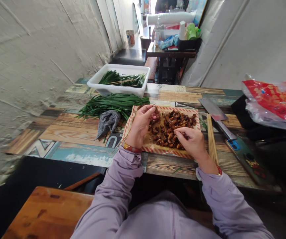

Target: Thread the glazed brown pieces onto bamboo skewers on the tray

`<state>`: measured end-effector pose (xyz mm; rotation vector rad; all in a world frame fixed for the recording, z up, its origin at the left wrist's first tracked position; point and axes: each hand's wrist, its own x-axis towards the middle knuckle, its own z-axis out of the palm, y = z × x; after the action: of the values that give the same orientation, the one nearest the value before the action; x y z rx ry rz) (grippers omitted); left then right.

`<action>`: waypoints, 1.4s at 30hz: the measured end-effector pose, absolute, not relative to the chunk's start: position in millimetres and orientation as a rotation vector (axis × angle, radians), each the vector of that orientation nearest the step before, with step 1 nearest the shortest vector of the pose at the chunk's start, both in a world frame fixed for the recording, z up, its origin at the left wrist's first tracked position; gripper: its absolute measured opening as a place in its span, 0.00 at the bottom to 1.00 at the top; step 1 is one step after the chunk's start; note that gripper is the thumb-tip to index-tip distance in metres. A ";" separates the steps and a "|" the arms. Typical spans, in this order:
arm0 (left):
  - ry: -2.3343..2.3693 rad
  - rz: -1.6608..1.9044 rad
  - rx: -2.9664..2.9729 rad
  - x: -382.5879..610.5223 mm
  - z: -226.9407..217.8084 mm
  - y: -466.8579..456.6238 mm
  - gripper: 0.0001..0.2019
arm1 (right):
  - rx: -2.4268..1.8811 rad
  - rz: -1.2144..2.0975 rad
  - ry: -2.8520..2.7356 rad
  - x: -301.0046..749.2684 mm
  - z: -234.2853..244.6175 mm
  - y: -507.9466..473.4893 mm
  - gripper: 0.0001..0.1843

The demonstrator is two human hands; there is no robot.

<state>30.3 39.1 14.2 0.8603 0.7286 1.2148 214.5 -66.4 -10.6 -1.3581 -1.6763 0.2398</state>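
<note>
Brown, glossy, curled food pieces (171,137) lie heaped on a tray (169,109) with a red-and-white striped rim. My left hand (143,122) is over the tray's left side, with its fingers closed and thumb and fingertips pinched together. What it holds is hidden by the fingers; more brown pieces show just behind it. My right hand (191,141) is at the right part of the heap, thumb and forefinger pinched right at the pieces. Anything between those fingertips is too small to make out.
Bamboo skewers (211,139), a cleaver (216,116) and a phone (247,159) lie to the right. Behind left are a grey cloth (108,122), green chives (113,103) and a white tub (119,89) with more greens. A plastic bag (274,103) sits far right.
</note>
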 end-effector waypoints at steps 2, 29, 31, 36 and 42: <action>0.730 1.249 0.806 28.0 12.9 42.4 0.15 | -1.336 0.263 -1.730 213.9 -11.2 -66.8 0.08; 0.738 1.261 0.719 27.3 15.6 39.7 0.16 | -1.341 0.260 -1.780 212.6 -15.3 -66.8 0.08; 0.735 1.267 0.723 27.9 15.1 39.6 0.16 | -1.337 0.253 -1.780 212.1 -15.2 -66.7 0.08; 0.735 1.290 0.731 28.7 14.3 40.2 0.17 | -1.339 0.249 -1.795 211.9 -15.6 -66.6 0.08; 0.713 1.278 0.735 29.4 13.4 40.0 0.16 | -1.334 0.269 -1.784 212.5 -18.3 -66.0 0.08</action>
<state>29.4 40.0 13.4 0.7355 0.7127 1.2778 212.5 -66.0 -18.3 -1.3336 -1.7845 0.2689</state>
